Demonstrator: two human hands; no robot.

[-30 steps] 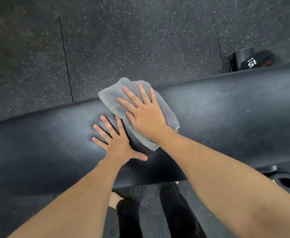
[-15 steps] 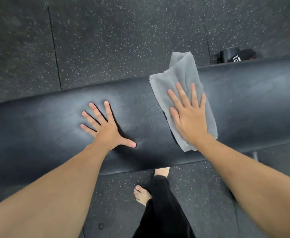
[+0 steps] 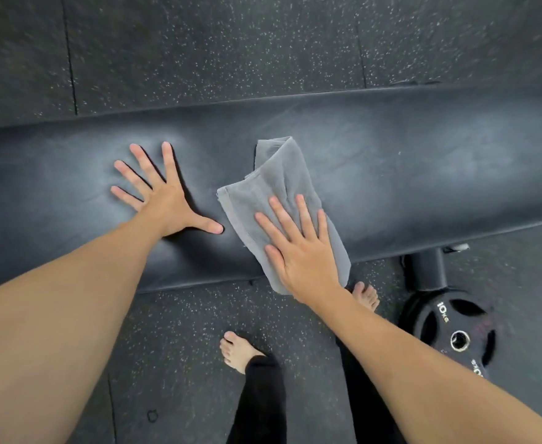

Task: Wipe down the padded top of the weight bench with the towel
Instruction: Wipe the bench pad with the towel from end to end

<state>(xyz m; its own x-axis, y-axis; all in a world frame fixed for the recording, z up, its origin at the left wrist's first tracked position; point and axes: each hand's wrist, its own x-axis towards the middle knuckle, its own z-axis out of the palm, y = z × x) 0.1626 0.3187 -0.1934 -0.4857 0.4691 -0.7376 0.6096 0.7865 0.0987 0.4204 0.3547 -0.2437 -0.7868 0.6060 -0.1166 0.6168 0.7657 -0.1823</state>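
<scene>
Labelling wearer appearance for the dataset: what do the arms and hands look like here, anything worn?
Both forearms are bare, no sleeves in view. The left hand and right hand wear no gloves, and no rings, watch or wristband show. Nails look short and unpainted. Nothing else marks them.

You have one camera, on your head. It looks almost straight down, from close above the table (image 3: 391, 149), which runs from left to right across the view. Your arms reach in from the bottom edge. Below the table you see the floor (image 3: 183, 331) and your feet (image 3: 237, 350).
</scene>
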